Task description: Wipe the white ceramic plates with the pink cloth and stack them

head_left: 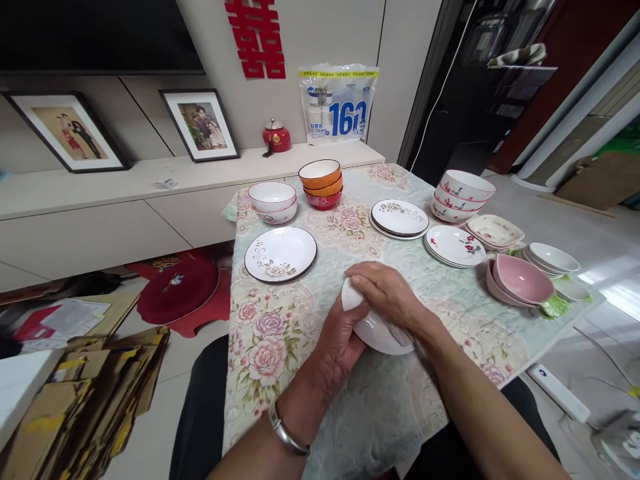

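Observation:
Low over the near part of the table, both of my hands are on a tilted white plate (383, 335). My left hand (345, 337) grips its left side, thumb on the upper face and fingers partly hidden below. Across the top lies my right hand (383, 290), its fingers bent over the far rim. Something pale shows under the right palm; I cannot tell whether it is a cloth or the plate's own surface. A white plate with a dark rim and brown flowers (281, 255) rests beyond my left hand. Farther off is a stack of similar plates (400, 218).
White bowls (273, 200) and orange and red bowls (321, 181) stand at the back. To the right are flowered plates (455, 245), stacked bowls (461, 195), square dishes (495, 230) and pink bowls (523, 280). A floral tablecloth (270, 353) covers the table; flattened cardboard (75, 407) lies left.

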Tool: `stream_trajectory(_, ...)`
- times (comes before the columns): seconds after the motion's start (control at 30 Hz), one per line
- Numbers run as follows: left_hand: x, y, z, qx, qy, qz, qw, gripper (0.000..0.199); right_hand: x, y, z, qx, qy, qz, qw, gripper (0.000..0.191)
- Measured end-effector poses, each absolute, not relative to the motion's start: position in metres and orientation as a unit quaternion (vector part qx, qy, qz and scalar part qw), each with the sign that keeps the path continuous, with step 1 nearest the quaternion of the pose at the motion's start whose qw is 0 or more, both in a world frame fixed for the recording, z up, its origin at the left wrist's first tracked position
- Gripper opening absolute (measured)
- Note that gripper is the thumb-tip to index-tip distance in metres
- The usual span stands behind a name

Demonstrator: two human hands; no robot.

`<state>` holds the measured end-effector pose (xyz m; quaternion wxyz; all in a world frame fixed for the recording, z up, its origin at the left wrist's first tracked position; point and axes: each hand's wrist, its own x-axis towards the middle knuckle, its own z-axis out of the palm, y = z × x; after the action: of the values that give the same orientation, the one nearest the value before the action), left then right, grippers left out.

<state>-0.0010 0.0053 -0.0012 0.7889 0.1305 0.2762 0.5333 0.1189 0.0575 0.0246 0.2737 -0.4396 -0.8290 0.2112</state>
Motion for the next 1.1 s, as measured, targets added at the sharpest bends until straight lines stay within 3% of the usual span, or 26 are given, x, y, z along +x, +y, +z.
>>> stream_trajectory(0.1,-0.005,0.011,0.001,0.065,0.282,0.560,0.776,0.048,0.111,0.053,0.023,-0.390,-0.864,0.183,0.260,0.033)
stream_trajectory(0.33,-0.006,0.017,0.001,0.020,0.322,0.567,0.758,0.043,0.131,0.064,0.010,-0.566,-0.780,0.059,0.259,0.028)
stream_trajectory(0.63,-0.008,0.016,0.008,-0.004,0.281,0.561,0.779,0.041,0.116,0.053,0.025,-0.433,-0.821,0.235,0.289,0.020)
stream_trajectory(0.8,-0.004,0.014,0.009,0.000,0.284,0.567,0.773,0.039,0.115,0.058,0.021,-0.493,-0.784,0.200,0.322,0.019)
stream_trajectory(0.97,-0.011,0.013,0.009,0.008,0.267,0.551,0.790,0.038,0.099,0.042,0.033,-0.365,-0.873,0.205,0.250,0.016)
stream_trajectory(1.1,-0.015,0.013,0.008,0.012,0.256,0.530,0.809,0.043,0.112,0.041,0.049,-0.280,-0.883,0.324,0.191,0.015)
